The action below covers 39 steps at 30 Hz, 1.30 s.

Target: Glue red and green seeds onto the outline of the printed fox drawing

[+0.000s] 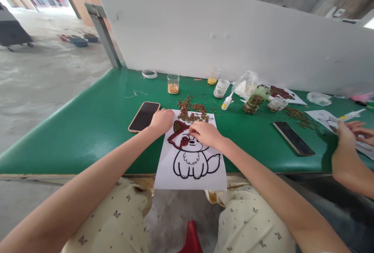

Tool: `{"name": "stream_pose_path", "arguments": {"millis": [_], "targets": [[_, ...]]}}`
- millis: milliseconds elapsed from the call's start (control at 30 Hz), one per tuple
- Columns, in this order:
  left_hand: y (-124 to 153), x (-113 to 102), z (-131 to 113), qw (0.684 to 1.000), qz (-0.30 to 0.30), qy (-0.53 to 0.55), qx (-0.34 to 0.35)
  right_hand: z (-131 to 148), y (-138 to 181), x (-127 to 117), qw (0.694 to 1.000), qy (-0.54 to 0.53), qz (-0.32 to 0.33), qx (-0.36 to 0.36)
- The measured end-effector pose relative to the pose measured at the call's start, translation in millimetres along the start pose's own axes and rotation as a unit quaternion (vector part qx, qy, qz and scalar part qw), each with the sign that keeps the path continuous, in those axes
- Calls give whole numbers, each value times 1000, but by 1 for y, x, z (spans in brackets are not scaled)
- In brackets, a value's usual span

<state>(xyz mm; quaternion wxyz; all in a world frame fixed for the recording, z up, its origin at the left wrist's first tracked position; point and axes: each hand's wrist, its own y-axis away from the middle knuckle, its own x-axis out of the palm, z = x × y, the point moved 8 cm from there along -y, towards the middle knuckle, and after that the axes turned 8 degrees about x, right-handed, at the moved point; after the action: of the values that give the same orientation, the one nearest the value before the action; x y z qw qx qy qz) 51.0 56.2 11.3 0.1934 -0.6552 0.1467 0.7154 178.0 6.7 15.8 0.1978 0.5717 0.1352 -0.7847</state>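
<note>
A white sheet of paper (166, 171) with a black-outlined cartoon animal drawing lies at the table's front edge, its lower end sticking out over my lap. Dark red pieces cover the band round its head and one eye patch; one ear has greenish-brown pieces. My right hand (206, 133) is over the drawn head, thumb and fingers pinched together; anything between them is too small to make out. Curled at the sheet's upper left edge, my left hand (163, 121) hides its fingertips. Mixed red and green beans (187, 109) lie loose at the sheet's top. A phone (143, 117) is beside my left hand.
On the green table (96, 128) stand a cup of corn kernels (173, 85), a small glue bottle (227, 102), a tipped jar of green beans (256, 99) and a white-lined cup (221, 88). Right, a second phone (293, 138) lies near another person's hand (346, 148). A white panel (187, 31) rises behind.
</note>
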Motion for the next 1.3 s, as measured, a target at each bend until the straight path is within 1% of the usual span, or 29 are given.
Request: {"name": "stream_pose_path", "arguments": {"millis": [267,500,733,1167,1300], "targets": [[0,-1,-1,1000,-3,-6,-4,11,2,2,997,53,-11,-58],[0,-1,0,1000,-5,-6,-10,19,3,5,993,88,-17,-78],[-1,-1,0,1000,1,-3,-13,20,3,8,988,123,-18,-96],[-1,2,1,1000,1,-1,-9,16,4,10,986,109,-33,-120],[-1,0,1,1000,3,0,-14,16,4,10,987,101,-28,-121]]}}
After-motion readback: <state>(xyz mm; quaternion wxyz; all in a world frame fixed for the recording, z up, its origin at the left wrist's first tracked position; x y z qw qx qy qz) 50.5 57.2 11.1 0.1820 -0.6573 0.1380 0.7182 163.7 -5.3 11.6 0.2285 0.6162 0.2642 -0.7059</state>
